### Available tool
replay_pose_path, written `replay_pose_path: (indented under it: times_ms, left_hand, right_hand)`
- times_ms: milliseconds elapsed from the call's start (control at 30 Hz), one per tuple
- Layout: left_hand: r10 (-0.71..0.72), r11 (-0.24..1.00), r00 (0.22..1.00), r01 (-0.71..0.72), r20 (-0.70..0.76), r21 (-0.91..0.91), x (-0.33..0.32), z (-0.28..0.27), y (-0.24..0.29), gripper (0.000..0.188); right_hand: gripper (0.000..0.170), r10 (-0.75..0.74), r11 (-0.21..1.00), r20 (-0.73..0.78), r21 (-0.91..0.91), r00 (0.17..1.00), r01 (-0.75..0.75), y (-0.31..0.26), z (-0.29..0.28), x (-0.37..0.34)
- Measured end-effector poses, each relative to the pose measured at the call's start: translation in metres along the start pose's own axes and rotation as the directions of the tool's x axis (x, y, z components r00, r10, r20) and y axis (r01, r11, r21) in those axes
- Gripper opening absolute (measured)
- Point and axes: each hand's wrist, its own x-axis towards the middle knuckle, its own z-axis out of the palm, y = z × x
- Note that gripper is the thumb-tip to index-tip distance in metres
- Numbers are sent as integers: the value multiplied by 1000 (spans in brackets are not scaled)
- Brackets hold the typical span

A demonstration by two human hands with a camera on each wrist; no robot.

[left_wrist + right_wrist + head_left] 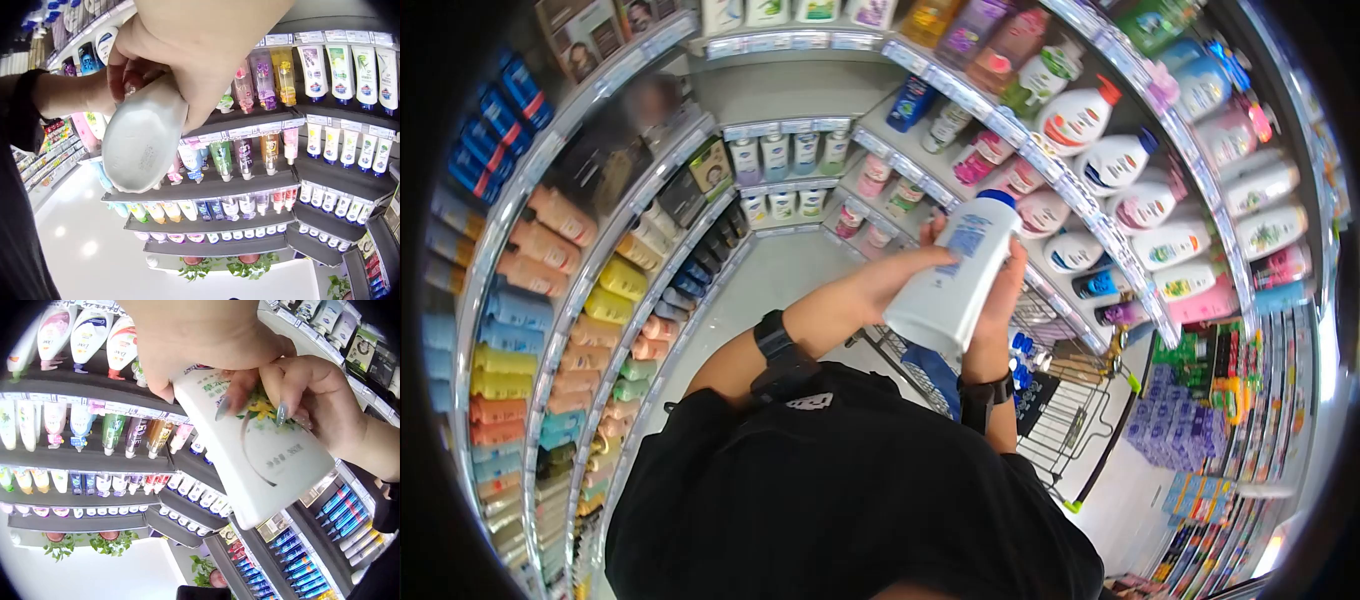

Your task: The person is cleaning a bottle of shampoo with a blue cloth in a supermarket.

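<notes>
A white bottle with a blue cap [948, 285] is tilted between both hands in the head view, cap end pointing away from the body. My left hand [885, 283] grips its left side, thumb along the printed face. On the opposite side, my right hand [998, 295] holds it near the upper part. The left wrist view shows the bottle's pale base [139, 150] below my left hand [190, 53]. A yellow flower label shows on the bottle [269, 465] in the right wrist view, with left fingers [294, 384] over it and my right hand [197, 340] above.
Curved shelves [785, 127] of bottles surround the front and both sides. A wire shopping cart [1060, 420] with a green-trimmed handle stands on the right, holding several items. Purple packs [1175, 425] are stacked beyond it. Pale floor [770, 270] shows ahead.
</notes>
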Motion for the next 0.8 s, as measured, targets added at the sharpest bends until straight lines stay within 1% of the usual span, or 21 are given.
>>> replay_pose_path:
  times_ms: [33, 67, 100, 167, 200, 233, 300, 333, 400, 433, 467, 500, 533, 633, 667, 733, 767, 800]
  left_hand:
    - [-23, 999, 999, 22, 40, 34, -2, -4, 2, 43]
    - [4, 989, 998, -12, 59, 147, -7, -2, 5, 46]
    - [55, 972, 997, -64, 47, 224, -9, -2, 6, 47]
    - [144, 914, 989, -147, 37, 379, -13, -4, 8, 49]
    - [158, 912, 987, -162, 41, 377, -17, -4, 11, 54]
    - [213, 821, 977, -192, 24, 538, -20, -6, 14, 55]
    - [319, 556, 948, -203, 18, 806, -29, -11, 19, 58]
    - [350, 483, 936, -213, 35, 849, -35, -14, 23, 58]
    - [400, 323, 913, -225, 83, 920, -47, -17, 31, 59]
    - [413, 320, 907, -230, 83, 919, -52, -18, 36, 57]
    - [422, 319, 903, -232, 82, 919, -56, -20, 40, 56]
    - [427, 323, 901, -233, 79, 917, -59, -22, 42, 54]
    - [431, 398, 900, -248, 58, 883, -59, -31, 43, 48]
    - [452, 519, 891, -308, 51, 797, -65, -41, 48, 41]
    - [461, 520, 886, -307, 41, 797, -70, -37, 51, 37]
    - [442, 577, 897, -304, 23, 758, -73, -41, 52, 36]
    - [439, 601, 898, -304, 13, 739, -75, -41, 52, 36]
    - [439, 600, 898, -296, 3, 744, -76, -40, 51, 36]
  right_hand:
    - [63, -7, 1000, 29, -22, 1000, 8, 1, -2, 2]
    - [64, 6, 997, 78, -80, 997, 1, 2, -3, 3]
    - [65, 16, 990, 125, -138, 992, 1, 4, -4, 6]
    - [67, 25, 981, 176, -193, 984, 10, 8, -8, 15]
    - [67, 25, 975, 200, -220, 979, 20, 11, -8, 19]
    - [68, 25, 969, 188, -245, 982, 22, 14, -6, 21]
    - [68, 16, 957, 162, -290, 987, 32, 24, 0, 26]
    - [63, 28, 953, 198, -301, 980, 33, 27, 1, 29]
    - [58, 38, 914, 164, -403, 986, 32, 33, 8, 35]
    - [55, 36, 893, 146, -449, 989, 34, 37, 11, 38]
    - [51, 56, 918, 183, -397, 982, 22, 41, 11, 42]
    - [52, 49, 920, 171, -391, 984, 22, 47, 13, 46]
    - [52, 40, 923, 152, -383, 988, 22, 52, 16, 49]
    - [50, -7, 933, 113, -356, 994, 47, 67, 27, 51]
    - [50, -27, 925, 119, -373, 993, 69, 71, 28, 52]
    - [50, -50, 905, 137, -412, 989, 103, 75, 27, 55]
    - [52, -35, 903, 140, -419, 989, 91, 74, 24, 54]
    - [54, -17, 901, 150, -427, 988, 80, 73, 23, 54]
